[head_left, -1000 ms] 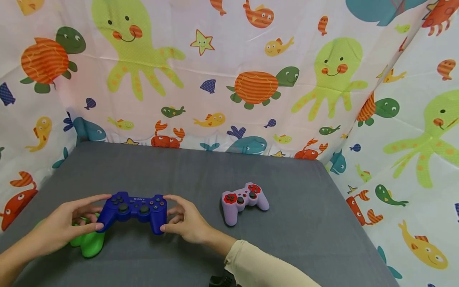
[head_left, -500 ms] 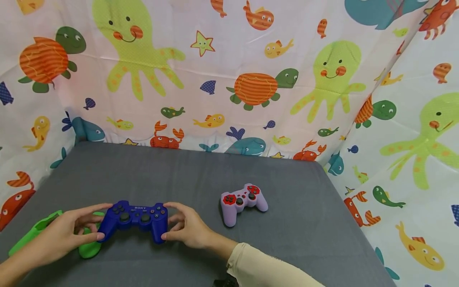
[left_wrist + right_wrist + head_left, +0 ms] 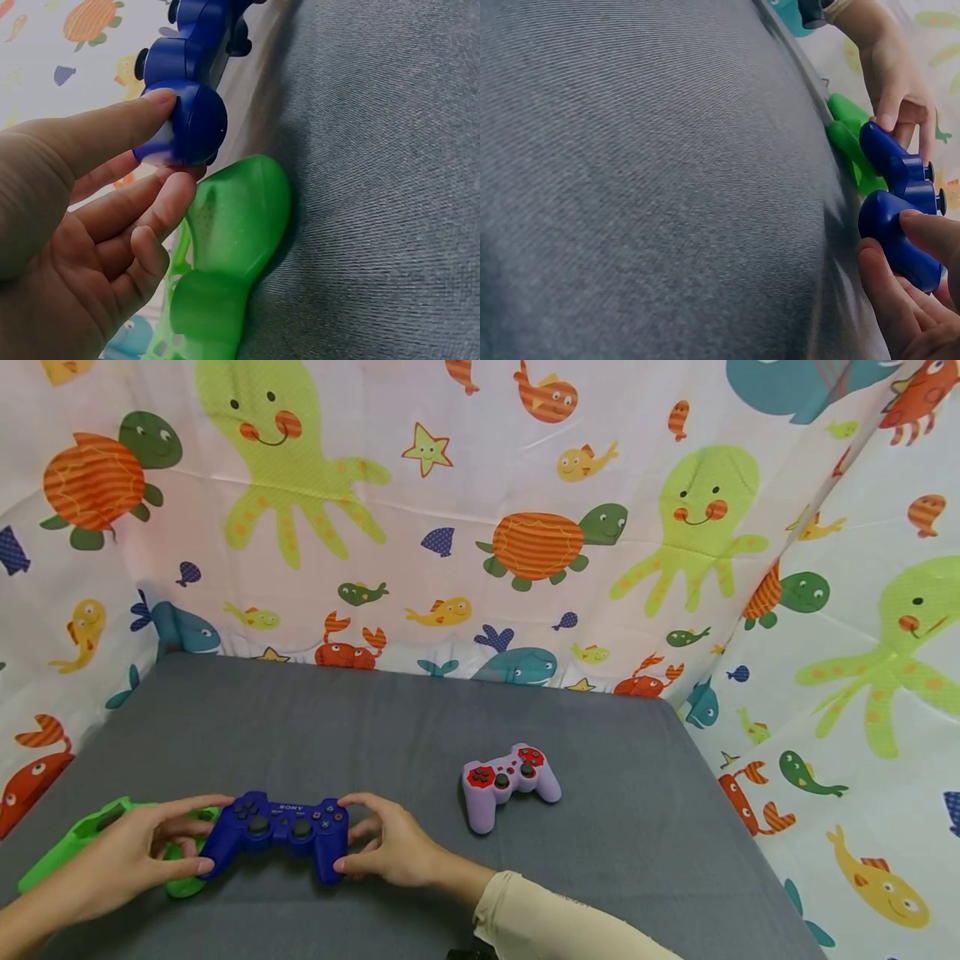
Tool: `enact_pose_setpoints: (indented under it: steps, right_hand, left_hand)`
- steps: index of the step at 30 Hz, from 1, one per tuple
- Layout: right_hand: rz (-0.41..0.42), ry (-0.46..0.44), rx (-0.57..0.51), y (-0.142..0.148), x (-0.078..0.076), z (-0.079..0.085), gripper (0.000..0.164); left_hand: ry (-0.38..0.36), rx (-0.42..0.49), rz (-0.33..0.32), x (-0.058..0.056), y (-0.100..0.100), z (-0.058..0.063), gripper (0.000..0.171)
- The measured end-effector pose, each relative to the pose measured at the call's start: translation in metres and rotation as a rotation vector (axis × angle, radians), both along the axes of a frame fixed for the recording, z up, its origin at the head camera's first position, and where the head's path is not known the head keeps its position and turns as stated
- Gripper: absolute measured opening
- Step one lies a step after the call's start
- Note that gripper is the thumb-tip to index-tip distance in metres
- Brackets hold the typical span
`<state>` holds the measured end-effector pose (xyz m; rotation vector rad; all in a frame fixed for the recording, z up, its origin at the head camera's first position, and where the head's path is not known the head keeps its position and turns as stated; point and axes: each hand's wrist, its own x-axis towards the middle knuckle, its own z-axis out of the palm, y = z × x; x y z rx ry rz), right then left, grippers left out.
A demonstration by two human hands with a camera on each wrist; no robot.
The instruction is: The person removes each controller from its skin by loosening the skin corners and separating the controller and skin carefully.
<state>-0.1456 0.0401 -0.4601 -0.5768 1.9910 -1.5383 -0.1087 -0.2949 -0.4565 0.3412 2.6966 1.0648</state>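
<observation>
Blue controller (image 3: 279,831) and both hands have moved down slightly in the head view since a second ago, and more of the green cover (image 3: 82,837) now shows at the lower left of the frame. The lilac controller (image 3: 513,777), right of centre in the lower half, shows no notable shift

Hands: the left hand (image 3: 142,847) pinches the blue controller's left grip between thumb and fingers; the right hand (image 3: 397,847) pinches its right grip likewise. The blue controller lies in the lower left of the frame, buttons and sticks showing – contact with the surface cannot be confirmed. The green cover rests just beside it, partly hidden behind the left hand

Surface: grey cloth (image 3: 622,835), finely ribbed in the wrist views, with faint creases and a soft shadow below the blue controller. A dark object (image 3: 468,955) is cut off at the bottom edge, too little visible to identify

Room: a white curtain (image 3: 465,410) closes off the back and both sides – printed with octopuses, turtles, fish, crabs and whales, pinkish across the back, with a fold running down the upper right. A cream sleeve (image 3: 562,922) covers the right forearm
</observation>
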Motion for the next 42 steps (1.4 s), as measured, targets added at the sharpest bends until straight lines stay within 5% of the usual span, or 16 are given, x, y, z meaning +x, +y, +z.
enact_pose_setpoints:
  steps: [10, 29, 42]
  right_hand:
    - [0.017, 0.002, -0.002, -0.0018, 0.0020, -0.0012, 0.066]
    - [0.007, -0.029, -0.022, 0.0030, 0.0011, -0.0003, 0.065]
    - [0.066, 0.025, 0.081, 0.0022, -0.0013, 0.0005, 0.064]
  left_hand:
    - [0.021, 0.057, -0.065, 0.0010, -0.0035, -0.0028, 0.076]
    - [-0.103, 0.128, -0.043, 0.0017, -0.0007, -0.0055, 0.085]
    - [-0.135, 0.161, -0.050, -0.0009, -0.0051, -0.0083, 0.083]
